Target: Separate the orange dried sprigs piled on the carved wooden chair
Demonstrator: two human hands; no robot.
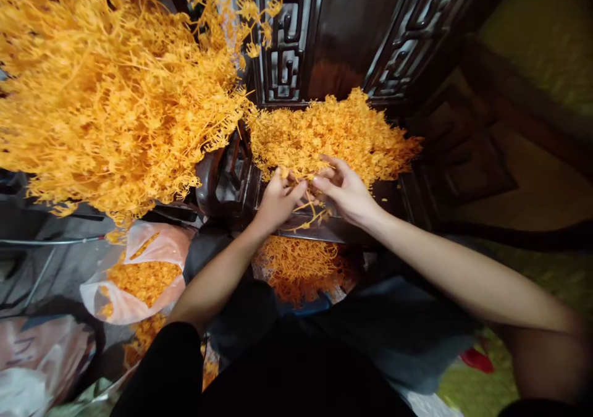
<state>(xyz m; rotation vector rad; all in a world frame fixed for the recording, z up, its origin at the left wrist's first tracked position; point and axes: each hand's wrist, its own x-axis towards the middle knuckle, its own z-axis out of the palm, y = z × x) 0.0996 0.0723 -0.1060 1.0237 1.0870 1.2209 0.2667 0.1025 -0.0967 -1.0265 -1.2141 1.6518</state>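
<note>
Sprig [306, 225]: I've left hand [280, 198] and right hand [343, 188] pinched on it, close together, beside the pile [331, 133], presumably for short reach.

You can read no words, brands or numbers anywhere in view. At eight o'clock from the centre of your view, a crumpled plastic bag [50, 355] bears a few dull reddish marks that look like printing, but the creases and blur keep you from making out a single letter. At twelve and one o'clock, the angular fretwork [291, 34] on the dark panel [345, 28] shows as line pattern, and you can read no characters in it.
</note>
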